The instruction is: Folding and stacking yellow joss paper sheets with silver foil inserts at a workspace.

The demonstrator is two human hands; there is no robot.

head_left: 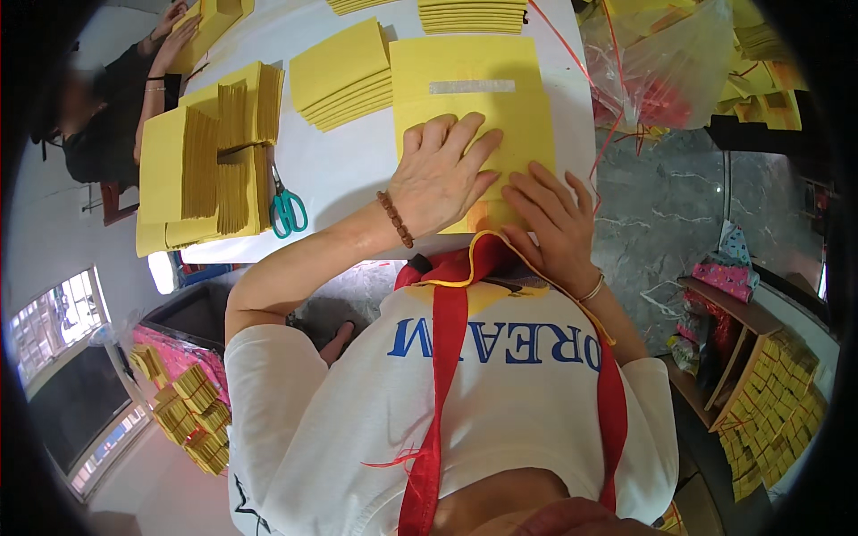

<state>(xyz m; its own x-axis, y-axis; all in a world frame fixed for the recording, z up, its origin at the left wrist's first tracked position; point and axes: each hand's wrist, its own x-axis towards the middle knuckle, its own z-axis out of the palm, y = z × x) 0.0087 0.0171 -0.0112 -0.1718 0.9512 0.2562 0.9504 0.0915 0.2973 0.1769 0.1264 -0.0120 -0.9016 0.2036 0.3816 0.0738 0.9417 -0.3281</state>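
Observation:
A yellow paper sheet (518,121) with a silvery strip across its upper part lies at the front edge of the white table, and I cannot tell how many sheets are under it. On its lower left part rests my left hand (444,170), palm down with the fingers spread. My right hand (554,214) lies at the near right corner of the paper, fingers stretched out and the thumb side hidden low down. Neither hand holds anything visible. Left of the paper sits a fanned stack of folded yellow paper (344,76).
Teal-handled scissors (288,210) lie beside thick yellow paper bundles (188,170) on the left of the table (353,165). At the far left another person's hands (174,40) touch yellow paper. A clear plastic bag (661,67) and red strings hang by the right edge.

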